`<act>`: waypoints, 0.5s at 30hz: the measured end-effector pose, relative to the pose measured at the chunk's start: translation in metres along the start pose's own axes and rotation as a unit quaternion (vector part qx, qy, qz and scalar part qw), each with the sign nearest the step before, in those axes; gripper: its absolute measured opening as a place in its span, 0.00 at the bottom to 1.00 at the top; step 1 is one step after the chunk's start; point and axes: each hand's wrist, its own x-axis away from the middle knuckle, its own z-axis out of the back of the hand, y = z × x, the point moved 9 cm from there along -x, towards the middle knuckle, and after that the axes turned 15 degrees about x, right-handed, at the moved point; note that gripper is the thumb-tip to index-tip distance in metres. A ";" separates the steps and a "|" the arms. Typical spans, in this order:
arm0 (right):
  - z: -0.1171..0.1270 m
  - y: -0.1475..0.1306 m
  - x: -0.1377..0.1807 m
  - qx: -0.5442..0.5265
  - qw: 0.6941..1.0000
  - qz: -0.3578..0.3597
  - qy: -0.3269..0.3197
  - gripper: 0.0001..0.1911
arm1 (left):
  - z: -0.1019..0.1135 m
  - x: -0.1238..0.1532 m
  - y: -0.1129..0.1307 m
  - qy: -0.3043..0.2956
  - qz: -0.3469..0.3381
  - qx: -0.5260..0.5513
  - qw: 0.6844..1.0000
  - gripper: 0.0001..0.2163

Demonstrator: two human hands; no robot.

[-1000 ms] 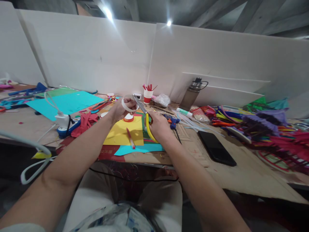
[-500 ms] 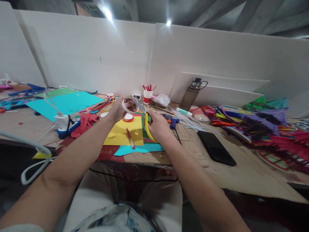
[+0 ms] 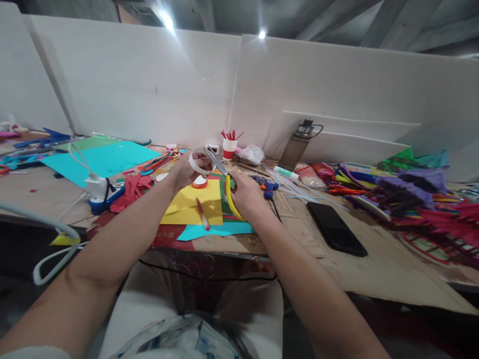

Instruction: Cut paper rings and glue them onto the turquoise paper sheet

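My left hand is closed on a white ring-shaped strip, which looks like paper, held up above the table. My right hand grips the yellow handles of a pair of scissors. Their metal blades point up and to the left, the tips close to the fingers of my left hand; whether they touch the ring I cannot tell. Below the hands lies a yellow sheet with a red marker and a small round piece with an orange-red side and white top on it.
A blue paper piece lies at the front edge. To the right are a blue glue gun, a glue stick, a black phone and a bottle. A cup of red pens stands behind; red strips lie left.
Almost nothing differs. The scissors and my right hand have shifted very slightly; my left hand still holds the white ring.
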 end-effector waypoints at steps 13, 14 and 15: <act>-0.003 0.002 0.000 0.019 0.999 -0.031 -0.039 0.21 | 0.014 0.000 0.003 0.074 0.000 0.015 0.997 0.14; -0.003 0.003 0.000 0.018 0.998 -0.033 -0.041 0.20 | 0.015 0.000 0.005 0.076 -0.012 0.015 0.997 0.14; -0.002 0.002 0.000 0.017 0.998 -0.033 -0.041 0.20 | 0.015 0.000 0.007 0.074 -0.021 0.015 0.997 0.13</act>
